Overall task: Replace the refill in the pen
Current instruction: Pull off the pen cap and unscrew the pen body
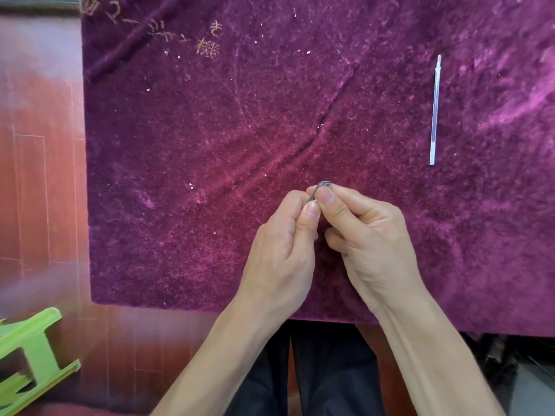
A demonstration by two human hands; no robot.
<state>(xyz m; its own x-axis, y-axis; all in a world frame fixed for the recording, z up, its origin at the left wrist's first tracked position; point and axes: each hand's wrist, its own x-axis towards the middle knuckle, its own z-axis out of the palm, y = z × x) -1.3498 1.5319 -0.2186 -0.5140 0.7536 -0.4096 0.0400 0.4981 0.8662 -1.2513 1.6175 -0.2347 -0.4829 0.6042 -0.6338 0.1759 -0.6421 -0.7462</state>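
Left hand [282, 244]: near the middle of the bench, fingers curled in, thumb and forefinger pinching the lower end of a small dark thing, seemingly the pen [319, 190].
Right hand [365, 235]: just beside the left hand and touching it at the fingertips, fingers curled, thumb and forefinger pinching the upper end of the same dark thing.
Pen: almost all hidden between the two hands; only a thin dark bent part, seemingly its clip, shows above the fingertips. Whether the barrel is whole or taken apart I cannot tell.
Refill [435, 111]: a thin pale tube lying by itself on the cloth, far and to the right of the hands, well apart from them, running near to far.
Bench cover [210, 145]: a fuzzy purple cloth with a crease running diagonally through the middle and gold stitched characters at the far left.
Floor [39, 175]: reddish wood boards at the left.
Green stool [33, 352]: plastic, at the near left on the floor.
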